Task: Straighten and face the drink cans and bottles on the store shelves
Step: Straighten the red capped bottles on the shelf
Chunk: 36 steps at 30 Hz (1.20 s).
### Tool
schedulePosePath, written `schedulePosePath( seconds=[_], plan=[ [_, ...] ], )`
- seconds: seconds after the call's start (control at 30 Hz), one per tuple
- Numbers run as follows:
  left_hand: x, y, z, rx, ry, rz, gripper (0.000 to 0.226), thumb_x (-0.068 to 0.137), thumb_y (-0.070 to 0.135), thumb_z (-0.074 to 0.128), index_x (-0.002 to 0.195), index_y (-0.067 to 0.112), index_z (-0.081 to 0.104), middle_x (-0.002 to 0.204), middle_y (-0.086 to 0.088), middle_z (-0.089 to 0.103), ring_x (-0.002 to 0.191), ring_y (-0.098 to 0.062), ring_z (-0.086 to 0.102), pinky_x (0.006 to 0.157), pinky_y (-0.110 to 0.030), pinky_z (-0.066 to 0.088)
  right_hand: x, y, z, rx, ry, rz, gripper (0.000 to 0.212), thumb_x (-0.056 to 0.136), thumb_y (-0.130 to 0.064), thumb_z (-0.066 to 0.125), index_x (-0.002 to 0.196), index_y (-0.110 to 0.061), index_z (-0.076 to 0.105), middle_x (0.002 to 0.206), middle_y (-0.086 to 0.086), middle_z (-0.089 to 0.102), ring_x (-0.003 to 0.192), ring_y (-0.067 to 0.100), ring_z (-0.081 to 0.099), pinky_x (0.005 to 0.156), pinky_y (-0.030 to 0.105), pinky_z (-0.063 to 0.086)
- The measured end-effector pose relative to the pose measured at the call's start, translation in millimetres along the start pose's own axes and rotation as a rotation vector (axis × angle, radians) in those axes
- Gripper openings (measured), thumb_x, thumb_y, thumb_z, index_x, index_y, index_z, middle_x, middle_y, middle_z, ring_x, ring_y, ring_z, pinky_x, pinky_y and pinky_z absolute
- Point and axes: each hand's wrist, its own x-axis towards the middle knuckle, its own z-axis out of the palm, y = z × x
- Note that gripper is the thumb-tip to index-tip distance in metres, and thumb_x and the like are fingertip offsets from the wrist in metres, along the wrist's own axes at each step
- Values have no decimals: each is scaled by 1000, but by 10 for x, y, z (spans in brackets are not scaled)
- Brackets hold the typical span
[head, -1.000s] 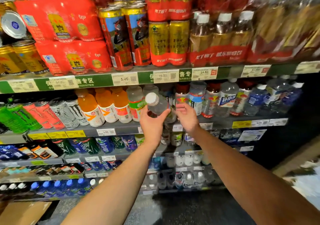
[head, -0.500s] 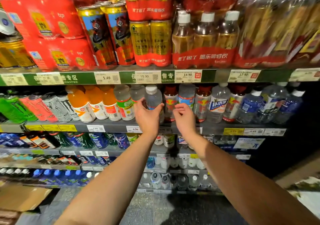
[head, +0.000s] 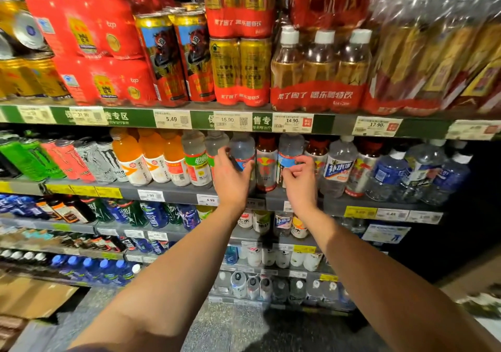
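Observation:
My left hand (head: 230, 179) is wrapped around a clear bottle with a blue and red label (head: 243, 147), which stands upright in the row on the middle shelf (head: 173, 191). My right hand (head: 300, 182) is a little to the right. Its fingers are curled against the label of a second clear bottle (head: 290, 145), and I cannot make out a firm grip. A dark red bottle (head: 267, 159) stands between the two. Orange drink bottles (head: 151, 151) and energy drink cans (head: 81, 159) fill the shelf to the left.
Above hangs the top shelf's edge with price tags (head: 227, 120); on it stand shrink-wrapped packs of gold cans (head: 240, 72) and bottles (head: 320, 75). Lower shelves hold more bottles (head: 151, 214). A cardboard box (head: 32, 294) lies on the floor at lower left.
The clear bottle, held tilted in front of the shelf a second ago, now stands upright in the row with my left hand still on it. My right hand has shifted right onto the neighbouring bottle.

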Motion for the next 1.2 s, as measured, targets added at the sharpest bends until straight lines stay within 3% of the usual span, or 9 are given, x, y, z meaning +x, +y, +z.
schedulePosePath(
  seconds=[0.13,0.27,0.4,0.57,0.73,0.87,1.0,1.1,1.2],
  plan=[
    [-107,100,26,-38,24,40,51,82,28,76,121,14,47,111,-6,61,104,-24,60,85,-34,50,40,-15,-66,-10,4,0,61,87,-14,66,139,-19,34,80,-8,58,73,6,59,63,22,43],
    [-233,194,164,17,-269,71,60,86,29,69,138,22,40,101,-8,71,89,-29,68,68,-33,49,117,-65,-103,-96,-100,21,88,87,-16,68,154,-14,11,88,1,61,87,23,64,78,39,52],
    [-178,205,232,60,-397,62,82,85,25,69,152,18,23,120,-13,68,104,-34,66,73,-31,44,205,-150,-120,-221,-123,33,69,84,-19,68,140,-15,29,97,11,65,92,31,64,74,39,52],
    [-109,229,296,149,-473,92,83,85,22,69,150,18,18,108,-14,68,95,-36,66,73,-40,53,325,-201,-141,-290,-127,21,39,84,-25,70,112,-14,44,102,9,67,90,31,65,65,37,50],
    [-65,202,285,81,-409,96,67,85,23,70,141,17,34,105,-11,69,96,-33,66,70,-36,48,334,-173,-176,-327,-89,-45,47,82,-39,75,108,-14,45,97,7,68,88,29,65,67,38,52],
    [-145,185,240,23,-232,169,50,82,30,75,122,17,50,111,-5,60,100,-25,61,72,-32,46,218,-155,-205,-275,-7,-162,62,76,-46,79,118,-17,43,83,-2,60,77,20,59,54,17,36],
    [-222,196,217,1,-126,229,50,73,33,82,106,15,49,104,-5,50,96,-22,53,72,-30,43,117,-139,-200,-266,100,-222,74,71,-45,82,127,-16,43,123,8,51,113,27,52,82,32,44],
    [-269,206,206,-93,-215,155,57,70,34,84,104,25,40,105,-1,59,100,-20,59,72,-27,41,31,-119,-196,-225,105,-209,76,70,-43,83,129,-18,42,124,9,56,115,29,54,89,38,48],
    [-281,173,214,-141,-253,111,73,65,25,88,123,17,44,121,-4,59,112,-15,55,85,-20,38,-59,-71,-224,-139,117,-154,80,69,-41,84,132,-21,41,127,6,59,116,27,55,91,35,46]
  ],
)
